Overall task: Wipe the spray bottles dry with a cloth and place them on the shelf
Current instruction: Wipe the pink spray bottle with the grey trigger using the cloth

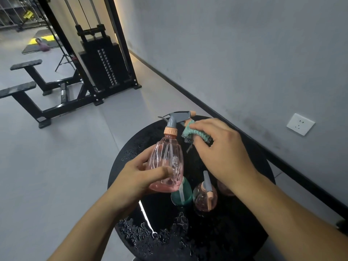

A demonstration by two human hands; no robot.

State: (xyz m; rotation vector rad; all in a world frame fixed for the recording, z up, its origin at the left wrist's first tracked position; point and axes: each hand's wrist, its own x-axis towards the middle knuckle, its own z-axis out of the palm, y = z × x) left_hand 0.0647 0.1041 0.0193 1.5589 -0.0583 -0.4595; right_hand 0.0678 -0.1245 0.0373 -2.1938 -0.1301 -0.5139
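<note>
A clear pink spray bottle [165, 159] with a grey spray head and peach collar is held up above the round black table [250, 232]. My left hand [143, 178] grips its lower body. My right hand [220, 147] pinches a teal cloth [194, 131] against the bottle's trigger, just under the nozzle. Standing on the table below are a teal spray bottle [185, 193], a second pink spray bottle [204, 196] and a third pink bottle [224, 188], the last mostly hidden by my right forearm.
Water drops and puddles lie on the table top [150, 236]. A grey wall with a white socket [300, 124] runs along the right. A black cable weight machine [101, 61] and its bench frame [28, 95] stand on the grey floor to the left.
</note>
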